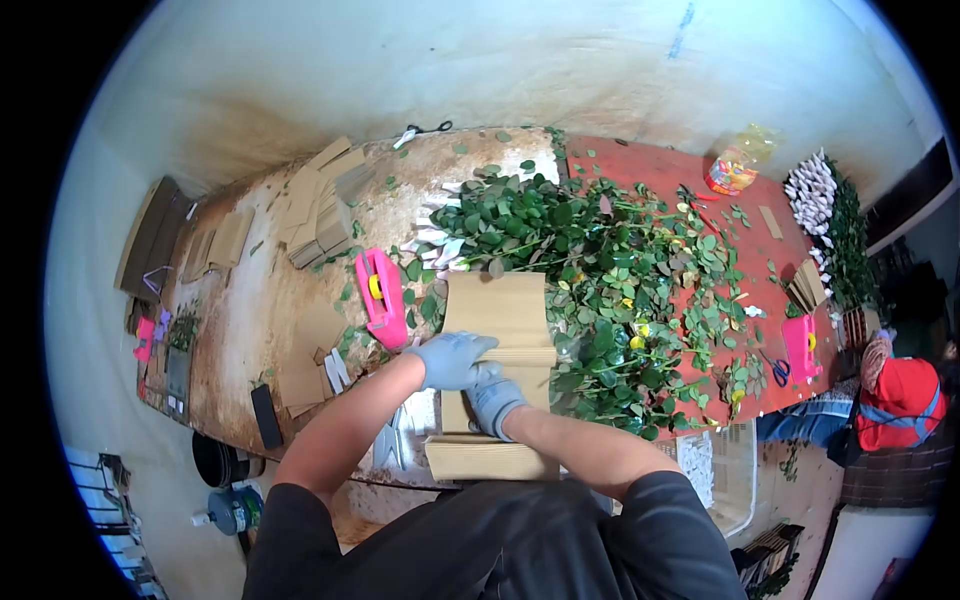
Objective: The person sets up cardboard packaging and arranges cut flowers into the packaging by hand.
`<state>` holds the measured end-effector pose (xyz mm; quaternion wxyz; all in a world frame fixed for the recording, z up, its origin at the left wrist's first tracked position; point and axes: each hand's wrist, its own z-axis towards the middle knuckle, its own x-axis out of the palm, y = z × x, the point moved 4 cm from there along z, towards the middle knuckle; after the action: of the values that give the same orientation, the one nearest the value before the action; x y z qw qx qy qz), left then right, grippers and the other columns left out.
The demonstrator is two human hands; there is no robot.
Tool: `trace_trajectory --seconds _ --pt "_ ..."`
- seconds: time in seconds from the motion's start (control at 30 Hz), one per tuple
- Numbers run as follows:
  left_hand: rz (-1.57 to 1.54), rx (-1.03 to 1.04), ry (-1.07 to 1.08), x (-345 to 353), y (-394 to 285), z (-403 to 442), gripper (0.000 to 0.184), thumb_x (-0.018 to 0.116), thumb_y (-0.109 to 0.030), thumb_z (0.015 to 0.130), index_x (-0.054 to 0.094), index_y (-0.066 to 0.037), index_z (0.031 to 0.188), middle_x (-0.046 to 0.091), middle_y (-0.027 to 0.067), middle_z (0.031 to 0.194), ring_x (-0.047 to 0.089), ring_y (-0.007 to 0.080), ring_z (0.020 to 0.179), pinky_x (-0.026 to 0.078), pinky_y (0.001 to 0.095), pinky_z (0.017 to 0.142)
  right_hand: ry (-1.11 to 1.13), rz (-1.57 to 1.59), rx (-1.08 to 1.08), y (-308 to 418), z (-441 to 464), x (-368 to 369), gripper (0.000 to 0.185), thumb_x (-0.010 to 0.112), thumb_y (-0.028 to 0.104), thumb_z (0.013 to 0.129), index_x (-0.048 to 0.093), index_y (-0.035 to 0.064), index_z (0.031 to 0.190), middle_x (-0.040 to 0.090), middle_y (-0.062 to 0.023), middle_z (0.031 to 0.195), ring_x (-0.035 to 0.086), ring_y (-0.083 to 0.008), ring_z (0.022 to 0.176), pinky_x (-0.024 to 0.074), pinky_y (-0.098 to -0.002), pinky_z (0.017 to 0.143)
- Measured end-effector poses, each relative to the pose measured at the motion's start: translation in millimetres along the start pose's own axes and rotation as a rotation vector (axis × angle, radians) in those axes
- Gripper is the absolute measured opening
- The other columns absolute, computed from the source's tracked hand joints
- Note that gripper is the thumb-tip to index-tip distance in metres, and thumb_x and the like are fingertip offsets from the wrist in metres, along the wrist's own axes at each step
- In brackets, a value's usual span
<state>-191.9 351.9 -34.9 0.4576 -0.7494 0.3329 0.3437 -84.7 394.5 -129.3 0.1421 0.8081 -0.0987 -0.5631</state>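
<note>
A creased brown cardboard sheet (495, 300) lies on the table right in front of me, with a folded edge across its middle. My left hand (450, 361), in a grey glove, is closed on the left end of that fold. Close below it, my right hand (492, 402), gloved too, has its fingers curled at the cardboard; its fingertips are partly hidden. A stack of folded cardboard (492, 460) sits against my body. Leafy green rose stems (530, 215) lie beyond and to the right, with white-wrapped heads (435, 240) at their left end. A pink tape dispenser (380, 298) stands left of the sheet.
More cardboard pieces (318, 210) are piled at the left back. At right are dark scissors (778, 370), a second pink dispenser (801, 348), a snack bag (733, 172) and wrapped flowers (810, 195). A person in a red top (900, 405) is at the far right.
</note>
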Motion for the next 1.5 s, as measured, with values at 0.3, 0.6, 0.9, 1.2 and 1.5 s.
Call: trace_trajectory --seconds 0.3,0.6,0.9,1.2,1.5 --pt "-0.268 -0.205 0.626 28.8 42.0 73.6 0.089 0.035 -0.074 0.096 0.047 -0.004 0.149 0.049 0.0248 0.15 0.047 0.0378 0.14 0.033 0.0392 0.118 0.052 0.003 0.017 3.2 -7.4 -13.6 0.066 0.081 0.037 0.077 0.054 0.0043 0.129 0.059 -0.02 0.124 0.062 -0.0361 0.112 0.0549 -0.0476 0.089" --pt "-0.127 -0.226 0.416 28.4 38.5 83.4 0.076 0.049 -0.066 0.095 0.062 -0.004 0.137 0.056 0.0239 0.144 0.051 0.04 0.135 0.038 0.0402 0.115 0.065 0.03 0.026 2.8 -4.4 -11.3 0.065 0.082 0.033 0.076 0.056 0.0077 0.13 0.059 -0.016 0.125 0.062 -0.0334 0.114 0.054 -0.045 0.091" --pt "-0.092 -0.298 -0.506 -12.5 12.2 43.2 0.069 0.073 -0.029 0.086 0.047 -0.004 0.145 0.051 0.0212 0.143 0.051 0.0408 0.132 0.048 0.0461 0.105 0.051 0.021 0.019 4.6 -5.6 -10.5 0.065 0.083 0.033 0.075 0.057 0.0065 0.129 0.059 -0.0165 0.124 0.062 -0.0336 0.113 0.055 -0.0448 0.09" --pt "0.163 -0.273 0.276 3.2 28.1 81.8 0.046 0.061 -0.034 0.088 0.071 -0.006 0.124 0.069 0.0208 0.123 0.065 0.0382 0.116 0.051 0.0454 0.1 0.036 0.05 0.021 3.8 -7.7 -13.8 0.064 0.083 0.033 0.076 0.056 0.0042 0.127 0.06 -0.021 0.122 0.063 -0.0373 0.112 0.0544 -0.047 0.091" --pt "0.441 -0.207 0.445 37.4 43.6 112.5 0.041 0.059 -0.029 0.088 0.074 -0.006 0.119 0.068 0.018 0.129 0.066 0.0351 0.118 0.053 0.0454 0.097 0.031 0.049 0.012 1.4 -5.8 -13.0 0.065 0.083 0.033 0.074 0.056 0.0037 0.126 0.06 -0.0211 0.121 0.064 -0.0373 0.11 0.0551 -0.0463 0.09"
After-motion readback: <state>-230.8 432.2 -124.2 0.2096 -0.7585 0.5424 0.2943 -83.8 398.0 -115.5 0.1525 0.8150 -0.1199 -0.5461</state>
